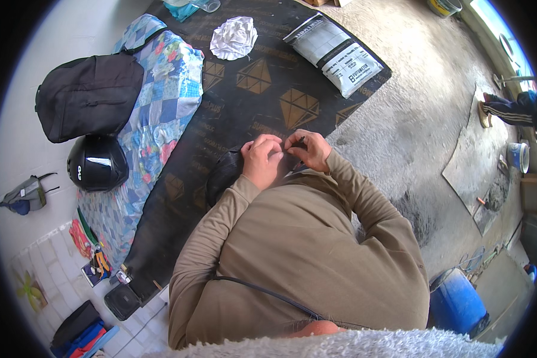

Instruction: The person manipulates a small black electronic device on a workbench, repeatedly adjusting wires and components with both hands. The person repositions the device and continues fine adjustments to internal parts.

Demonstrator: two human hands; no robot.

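Observation:
Close together in front of my torso, both hands are raised over the near part of the dark printed board (250, 107). My left hand (260, 161) has its fingers bent and drawn together toward the right hand. My right hand (310, 150) is curled, thumb and forefinger pinched near the left fingertips. Whatever lies between the fingertips is too small or dark to make out. Beside my left wrist sits a black rounded thing (222, 173), partly covered by my arm. Farther off on the board lie a crumpled white cloth (233, 38) and a grey-white plastic package (338, 55).
On the left, a black backpack (89, 98) and a black helmet (98, 163) rest on a blue patchwork cloth (176, 77). A blue barrel (458, 301) stands at lower right. Across the concrete floor (394, 137), a person's legs (510, 111) and a bucket (517, 157) are visible.

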